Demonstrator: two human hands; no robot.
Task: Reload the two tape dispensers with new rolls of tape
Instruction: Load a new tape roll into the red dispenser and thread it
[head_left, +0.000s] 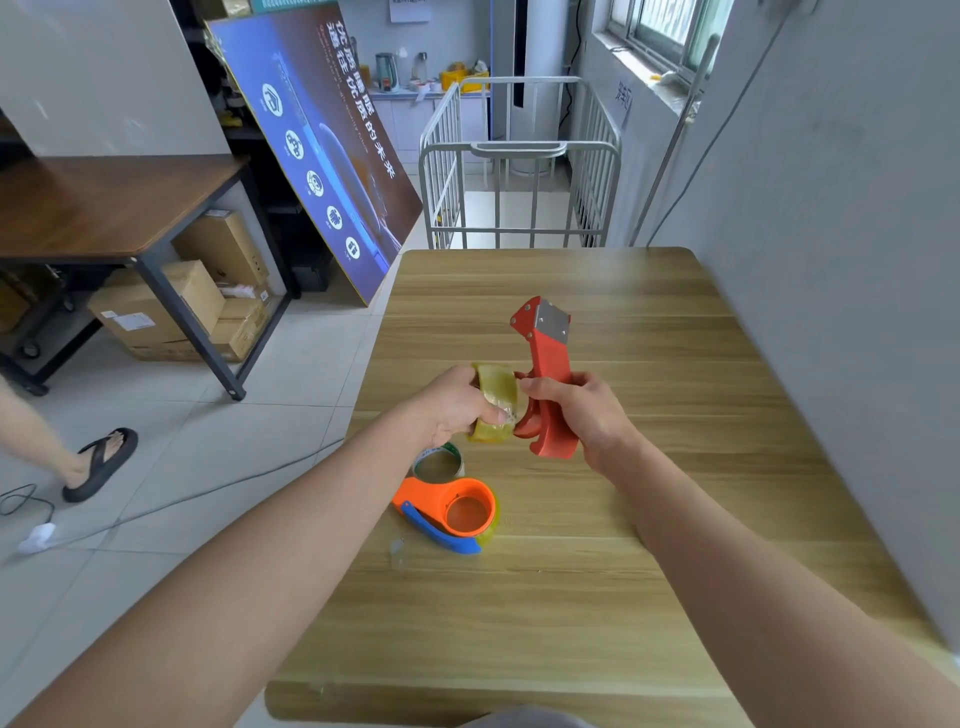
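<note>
Red tape dispenser (545, 374) held above mid-worktop, metal-plated head pointing to the far edge; right hand (582, 415) clamped round its handle. Left hand (457, 405) clamped on yellowish tape roll (496, 402), pressed against the dispenser's left side. Nearer, by the worktop's (649, 597) left edge: orange-and-blue dispenser (449, 512) lying flat, tape loaded. Empty core (439, 462) just beyond it.

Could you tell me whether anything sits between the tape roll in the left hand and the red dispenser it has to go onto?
Nothing visible does. The left hand holds the tape roll right against the red dispenser gripped by the right hand, both raised above the table.
</note>
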